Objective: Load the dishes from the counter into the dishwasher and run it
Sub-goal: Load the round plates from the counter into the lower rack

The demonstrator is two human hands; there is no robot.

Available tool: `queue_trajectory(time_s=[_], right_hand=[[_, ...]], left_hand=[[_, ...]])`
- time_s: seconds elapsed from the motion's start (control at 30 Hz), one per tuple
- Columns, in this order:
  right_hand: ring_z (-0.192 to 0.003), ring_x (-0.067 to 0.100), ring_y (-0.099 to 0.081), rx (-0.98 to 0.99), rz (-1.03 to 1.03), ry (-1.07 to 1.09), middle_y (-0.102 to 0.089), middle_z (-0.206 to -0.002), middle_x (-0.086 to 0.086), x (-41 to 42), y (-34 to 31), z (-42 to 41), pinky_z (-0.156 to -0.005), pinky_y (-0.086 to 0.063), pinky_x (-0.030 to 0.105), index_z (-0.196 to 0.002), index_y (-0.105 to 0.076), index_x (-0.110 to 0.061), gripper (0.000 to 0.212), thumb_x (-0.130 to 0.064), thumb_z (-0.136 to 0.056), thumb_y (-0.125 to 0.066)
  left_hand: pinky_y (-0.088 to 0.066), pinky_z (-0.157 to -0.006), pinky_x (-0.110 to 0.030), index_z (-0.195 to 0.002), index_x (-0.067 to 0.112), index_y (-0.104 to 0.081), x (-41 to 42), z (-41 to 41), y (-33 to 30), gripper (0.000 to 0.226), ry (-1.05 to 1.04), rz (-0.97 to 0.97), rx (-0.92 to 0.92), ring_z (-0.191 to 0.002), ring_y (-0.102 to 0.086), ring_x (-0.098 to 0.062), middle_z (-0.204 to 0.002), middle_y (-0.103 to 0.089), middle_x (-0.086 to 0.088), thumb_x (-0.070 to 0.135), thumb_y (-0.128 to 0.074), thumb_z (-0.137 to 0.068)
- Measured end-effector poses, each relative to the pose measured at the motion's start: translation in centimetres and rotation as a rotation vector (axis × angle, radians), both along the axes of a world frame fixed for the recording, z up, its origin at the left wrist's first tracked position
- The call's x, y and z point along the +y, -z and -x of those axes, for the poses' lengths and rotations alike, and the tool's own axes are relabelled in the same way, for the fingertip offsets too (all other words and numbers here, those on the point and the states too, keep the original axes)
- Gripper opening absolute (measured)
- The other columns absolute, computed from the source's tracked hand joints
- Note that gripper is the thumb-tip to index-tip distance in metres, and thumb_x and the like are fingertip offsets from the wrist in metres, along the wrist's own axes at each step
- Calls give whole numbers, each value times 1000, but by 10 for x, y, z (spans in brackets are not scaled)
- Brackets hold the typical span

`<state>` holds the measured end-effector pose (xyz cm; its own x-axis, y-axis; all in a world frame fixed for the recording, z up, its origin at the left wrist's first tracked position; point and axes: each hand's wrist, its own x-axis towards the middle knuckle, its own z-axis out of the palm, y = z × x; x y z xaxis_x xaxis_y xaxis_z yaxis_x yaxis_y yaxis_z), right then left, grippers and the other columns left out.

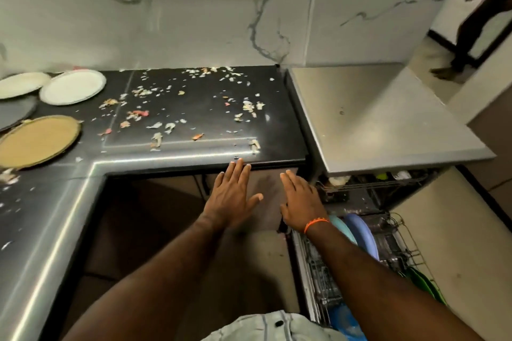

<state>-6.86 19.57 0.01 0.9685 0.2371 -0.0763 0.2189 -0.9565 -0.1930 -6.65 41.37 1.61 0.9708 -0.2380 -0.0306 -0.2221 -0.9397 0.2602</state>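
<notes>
From the head view, both hands were held out flat in front of the worktop (194, 124), carrying nothing. The left hand (231, 196) had its fingers straight and its grip spread, the fingertips at the worktop's front edge. The right hand (300, 203), with an orange band at its wrist, was likewise spread and empty, just right of the left one and beside the dishwasher (388, 124).

The task seemed to stand between loads: the dishwasher, right of the worktop, was open, its lower rack (399, 252) pulled out and already holding blue plates (360, 232) and green ones (424, 282). Dishes were left to fetch, all at the far left end of the worktop: two white plates (73, 86), a grey plate (16, 112) and a tan plate (36, 141).

The next move probably called for a long reach left to those plates, then a carry back to the rack. Food scraps (166, 108) littered the worktop between the hands and the plates. Another person (482, 14) stood well beyond the dishwasher, clear of the path.
</notes>
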Motion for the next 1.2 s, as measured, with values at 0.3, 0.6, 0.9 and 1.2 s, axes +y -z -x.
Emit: queue_trajectory(time_s=[0.3, 0.6, 0.9, 1.2], right_hand=[[-151, 22, -19, -30, 26, -260, -10, -168, -1, 111, -6, -5, -119, -24, 46, -161, -12, -24, 85, -40, -90, -56], [-149, 20, -23, -69, -16, -577, -22, -166, -3, 218, -7, -14, -119, -25, 43, -159, -22, -24, 76, -44, -94, -54], [-151, 21, -21, -51, -105, -882, -23, -165, -1, 328, -3, -42, -121, -24, 44, -159, -22, -23, 71, -43, -98, -53], [-149, 21, -25, -41, -156, -1163, -31, -161, 1, 422, -10, -60, -119, -25, 44, -157, -29, -22, 67, -45, -98, -52]], left_hand=[[-2, -126, -47, -162, 17, -4, 117, 48, -8, 90, -283, 30, 5, -155, 14, -21, -169, 11, -4, 68, -37, -97], [0, -126, -44, -162, 18, -2, 191, 99, 1, 87, -566, 58, -4, -154, 16, -19, -169, 11, -4, 67, -34, -98], [1, -125, -43, -162, 20, -2, 266, 122, 9, 86, -864, 23, -14, -154, 16, -17, -169, 11, -2, 68, -33, -98], [-7, -124, -44, -161, 19, -12, 306, 136, -1, 84, -1201, 25, -50, -156, 3, -22, -170, -2, -5, 66, -38, -97]])
